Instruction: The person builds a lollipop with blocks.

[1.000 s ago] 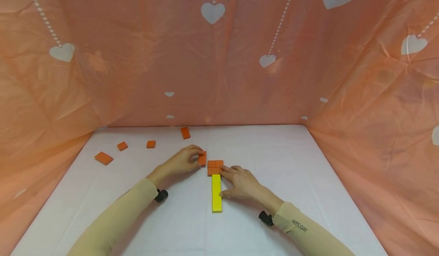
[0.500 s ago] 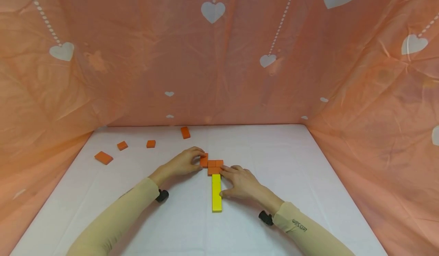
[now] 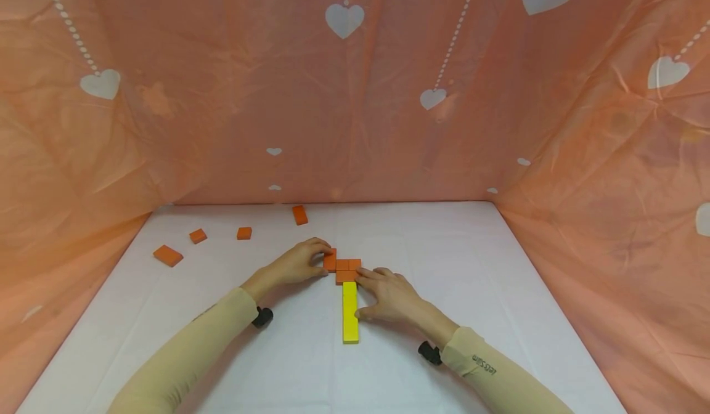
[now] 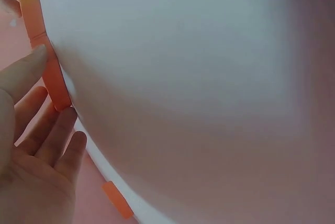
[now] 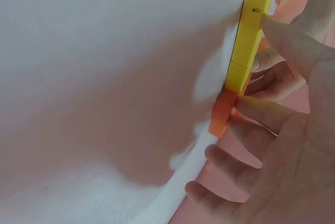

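Note:
My left hand (image 3: 295, 263) pinches an upright orange rectangular block (image 3: 330, 262) between thumb and fingers. That block stands against the left side of a small orange group: two square blocks (image 3: 342, 264) above a wider orange block (image 3: 345, 276). Below the group runs a narrow yellow strip (image 3: 350, 315), with a seam near its upper end in the right wrist view. My right hand (image 3: 391, 295) has its fingertips at the group's right side and its thumb against the strip. In the left wrist view the thumb lies on the orange block (image 4: 56, 85), fingers around its far end.
Loose orange blocks lie at the back left of the white table (image 3: 488, 266): a rectangle (image 3: 168, 255), two small squares, one (image 3: 198, 236) left of the other (image 3: 244, 233), and another rectangle (image 3: 300, 215) near the back edge. A pink heart-patterned curtain (image 3: 388, 143) surrounds the table.
My left hand has moved the orange block slightly right and toward me, closing the gap to the orange group. In the last half second both hands stay nearly still.

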The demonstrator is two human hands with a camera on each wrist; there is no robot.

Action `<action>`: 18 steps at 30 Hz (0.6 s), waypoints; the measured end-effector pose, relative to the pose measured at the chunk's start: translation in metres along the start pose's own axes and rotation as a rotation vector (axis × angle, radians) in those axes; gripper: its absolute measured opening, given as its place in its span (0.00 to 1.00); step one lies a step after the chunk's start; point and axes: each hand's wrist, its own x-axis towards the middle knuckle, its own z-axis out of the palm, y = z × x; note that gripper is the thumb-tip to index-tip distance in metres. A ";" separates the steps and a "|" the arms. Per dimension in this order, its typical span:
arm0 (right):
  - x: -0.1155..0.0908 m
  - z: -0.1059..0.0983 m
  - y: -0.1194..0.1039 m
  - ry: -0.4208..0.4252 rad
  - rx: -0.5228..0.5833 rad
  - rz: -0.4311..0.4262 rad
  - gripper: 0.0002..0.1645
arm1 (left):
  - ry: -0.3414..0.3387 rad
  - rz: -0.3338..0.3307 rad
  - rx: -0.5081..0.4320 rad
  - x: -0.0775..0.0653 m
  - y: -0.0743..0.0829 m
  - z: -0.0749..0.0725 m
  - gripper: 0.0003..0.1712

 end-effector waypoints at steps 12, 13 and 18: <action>-0.001 -0.002 0.000 0.015 -0.001 -0.008 0.48 | 0.026 0.010 -0.005 0.000 0.000 -0.005 0.29; -0.001 -0.002 -0.001 0.014 0.001 -0.008 0.48 | 0.035 0.010 -0.014 0.000 0.000 -0.006 0.28; -0.001 -0.001 -0.001 0.011 0.005 -0.016 0.45 | 0.127 -0.035 -0.065 0.002 -0.007 -0.015 0.25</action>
